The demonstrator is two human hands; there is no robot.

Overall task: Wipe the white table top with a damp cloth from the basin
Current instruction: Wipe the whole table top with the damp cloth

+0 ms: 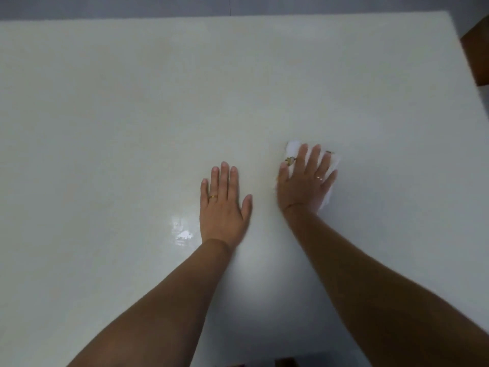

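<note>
The white table top (132, 115) fills almost the whole view. My right hand (304, 181) lies flat, fingers spread, pressing a white cloth (332, 165) onto the table right of centre; the cloth shows beyond the fingertips and along the hand's right side. My left hand (222, 205) rests palm down on the bare table just to the left of it, fingers together, holding nothing. The right hand looks slightly blurred. No basin is in view.
A wet, shiny patch (181, 230) glints on the table left of my left wrist. A brown wooden piece of furniture (476, 54) stands past the table's far right corner. Grey floor (105, 6) lies beyond the far edge.
</note>
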